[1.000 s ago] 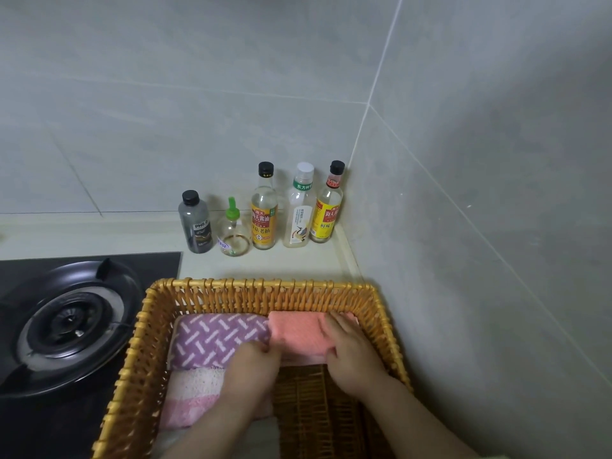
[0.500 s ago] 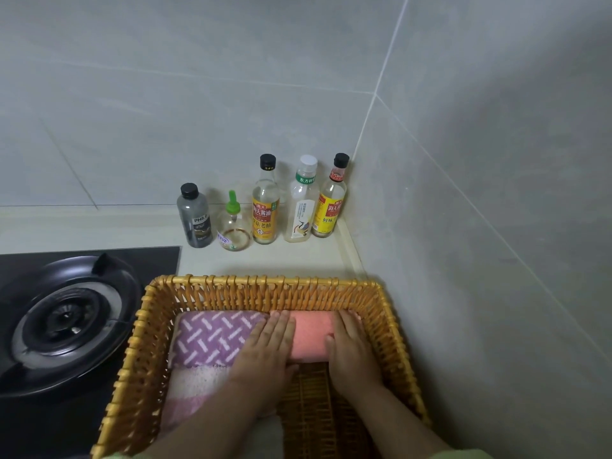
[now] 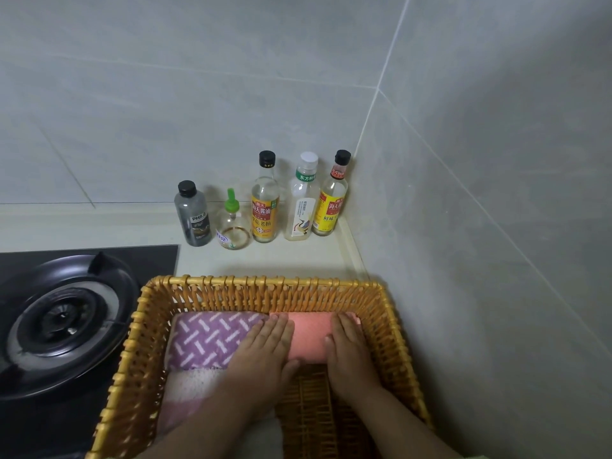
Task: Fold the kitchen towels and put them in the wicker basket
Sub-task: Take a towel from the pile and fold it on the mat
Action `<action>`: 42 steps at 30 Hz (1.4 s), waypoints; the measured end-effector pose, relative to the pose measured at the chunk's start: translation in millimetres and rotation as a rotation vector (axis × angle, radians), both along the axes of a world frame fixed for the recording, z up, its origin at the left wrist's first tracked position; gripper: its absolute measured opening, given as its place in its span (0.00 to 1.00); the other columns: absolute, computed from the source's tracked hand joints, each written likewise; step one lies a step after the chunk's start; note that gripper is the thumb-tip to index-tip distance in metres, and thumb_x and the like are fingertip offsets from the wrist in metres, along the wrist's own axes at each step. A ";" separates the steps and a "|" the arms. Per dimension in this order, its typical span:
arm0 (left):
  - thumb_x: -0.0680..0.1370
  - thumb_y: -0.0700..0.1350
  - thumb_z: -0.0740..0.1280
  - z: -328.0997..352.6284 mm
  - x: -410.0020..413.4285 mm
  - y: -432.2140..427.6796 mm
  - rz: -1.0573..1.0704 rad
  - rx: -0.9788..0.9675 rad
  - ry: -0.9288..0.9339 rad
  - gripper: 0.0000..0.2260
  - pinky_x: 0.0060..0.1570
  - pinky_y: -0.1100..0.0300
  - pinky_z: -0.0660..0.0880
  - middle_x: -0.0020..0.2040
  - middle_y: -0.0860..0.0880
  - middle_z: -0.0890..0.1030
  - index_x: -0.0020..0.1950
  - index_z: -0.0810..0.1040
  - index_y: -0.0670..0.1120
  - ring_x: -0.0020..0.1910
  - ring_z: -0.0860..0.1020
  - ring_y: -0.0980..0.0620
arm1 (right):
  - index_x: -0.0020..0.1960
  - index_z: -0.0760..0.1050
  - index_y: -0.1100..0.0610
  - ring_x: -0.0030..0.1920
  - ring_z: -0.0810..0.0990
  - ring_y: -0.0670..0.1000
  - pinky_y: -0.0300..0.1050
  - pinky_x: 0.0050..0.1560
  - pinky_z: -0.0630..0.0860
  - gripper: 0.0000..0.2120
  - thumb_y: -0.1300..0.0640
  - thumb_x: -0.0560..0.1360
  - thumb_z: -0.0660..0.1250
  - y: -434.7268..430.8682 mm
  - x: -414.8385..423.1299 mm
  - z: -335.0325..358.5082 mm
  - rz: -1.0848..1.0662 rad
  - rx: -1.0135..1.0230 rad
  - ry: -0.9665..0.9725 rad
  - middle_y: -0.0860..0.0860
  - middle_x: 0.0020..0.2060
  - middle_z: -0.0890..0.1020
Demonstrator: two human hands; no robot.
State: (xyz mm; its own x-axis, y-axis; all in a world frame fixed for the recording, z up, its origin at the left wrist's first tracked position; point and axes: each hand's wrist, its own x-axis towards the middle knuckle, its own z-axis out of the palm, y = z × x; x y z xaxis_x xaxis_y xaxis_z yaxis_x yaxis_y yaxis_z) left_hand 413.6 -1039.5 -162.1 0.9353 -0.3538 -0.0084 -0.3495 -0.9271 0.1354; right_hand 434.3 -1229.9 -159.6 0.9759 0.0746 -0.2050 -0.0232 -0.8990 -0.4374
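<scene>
Coral towel lies under left hand and right hand, each grip wide and flat; a hasty lift could spring its fold open.

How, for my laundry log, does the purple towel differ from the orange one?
The purple towel carries white dashes; the orange towel is plain. Purple lies far left, orange far right under the left hand and right hand. Both lie folded in the wicker basket.
</scene>
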 end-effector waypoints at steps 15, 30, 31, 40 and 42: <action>0.79 0.56 0.55 -20.5 0.7 -10.2 0.107 0.028 0.026 0.29 0.74 0.39 0.57 0.71 0.36 0.71 0.71 0.69 0.36 0.71 0.68 0.38 | 0.80 0.50 0.54 0.79 0.48 0.51 0.44 0.76 0.44 0.40 0.39 0.72 0.28 10.6 -1.8 -8.7 -0.060 -0.106 -0.089 0.50 0.79 0.53; 0.83 0.59 0.44 -1.8 2.6 -10.2 0.139 0.028 0.187 0.30 0.69 0.39 0.57 0.73 0.38 0.68 0.73 0.66 0.39 0.73 0.60 0.42 | 0.80 0.48 0.55 0.79 0.46 0.52 0.46 0.78 0.45 0.26 0.48 0.84 0.45 10.3 1.5 15.3 -0.018 -0.121 0.035 0.51 0.79 0.51; 0.81 0.61 0.38 8.1 2.1 -9.8 0.142 0.031 0.201 0.33 0.72 0.42 0.50 0.77 0.40 0.59 0.77 0.57 0.41 0.75 0.52 0.44 | 0.80 0.51 0.56 0.79 0.48 0.52 0.47 0.78 0.48 0.26 0.49 0.84 0.45 9.6 2.3 20.1 -0.020 -0.109 0.031 0.51 0.79 0.53; 0.81 0.59 0.54 82.5 -23.9 35.1 0.456 -0.576 0.108 0.27 0.74 0.61 0.50 0.78 0.50 0.62 0.77 0.62 0.48 0.77 0.56 0.54 | 0.67 0.75 0.58 0.69 0.70 0.52 0.44 0.72 0.63 0.20 0.51 0.82 0.53 21.8 -2.3 72.1 -0.118 0.239 -0.152 0.49 0.68 0.73; 0.81 0.56 0.59 96.4 -33.4 53.4 0.541 -0.739 0.033 0.22 0.71 0.60 0.61 0.72 0.51 0.71 0.73 0.69 0.49 0.72 0.66 0.55 | 0.65 0.77 0.55 0.65 0.74 0.51 0.47 0.70 0.67 0.21 0.48 0.81 0.52 29.5 -3.1 84.8 -0.103 0.284 -0.183 0.48 0.65 0.76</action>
State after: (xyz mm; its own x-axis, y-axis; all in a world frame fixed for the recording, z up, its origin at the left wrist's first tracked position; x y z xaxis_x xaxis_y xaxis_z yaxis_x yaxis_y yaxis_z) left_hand 380.2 -986.2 -65.7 0.9783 0.2065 0.0164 0.1217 -0.6370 0.7612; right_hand 431.2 -1200.4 -74.8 0.9999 0.0024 -0.0116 -0.0060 -0.7375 -0.6753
